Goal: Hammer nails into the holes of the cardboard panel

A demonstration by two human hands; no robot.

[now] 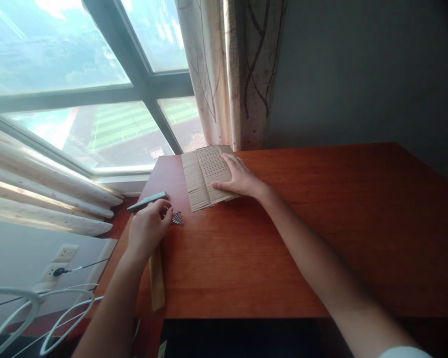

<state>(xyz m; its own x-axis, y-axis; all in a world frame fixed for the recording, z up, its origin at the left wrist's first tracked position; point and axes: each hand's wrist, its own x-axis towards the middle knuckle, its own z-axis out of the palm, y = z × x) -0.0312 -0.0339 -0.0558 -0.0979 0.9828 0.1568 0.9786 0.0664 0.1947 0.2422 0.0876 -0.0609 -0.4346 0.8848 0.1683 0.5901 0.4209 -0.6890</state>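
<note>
A piece of corrugated cardboard (196, 184) lies at the far left of the wooden table, its middle dotted with rows of small holes. My right hand (242, 178) rests flat on its right side, thumb and fingers spread. Beside the cardboard is a small pile of metal nails (177, 218). My left hand (151, 223) is at the pile, with its thumb and fingertips curled together; anything between them is too small to make out. Under that hand lies a hammer, its metal head (146, 201) beyond the knuckles and its wooden handle (157, 283) pointing towards me. The hand covers the middle of the hammer.
The reddish-brown table (283, 268) ends on the left near a window (115, 129) and curtains (224, 74). Below the left edge, white cables (67, 318) loop near a wall socket (61, 263) with a black plug. A grey wall stands behind the table.
</note>
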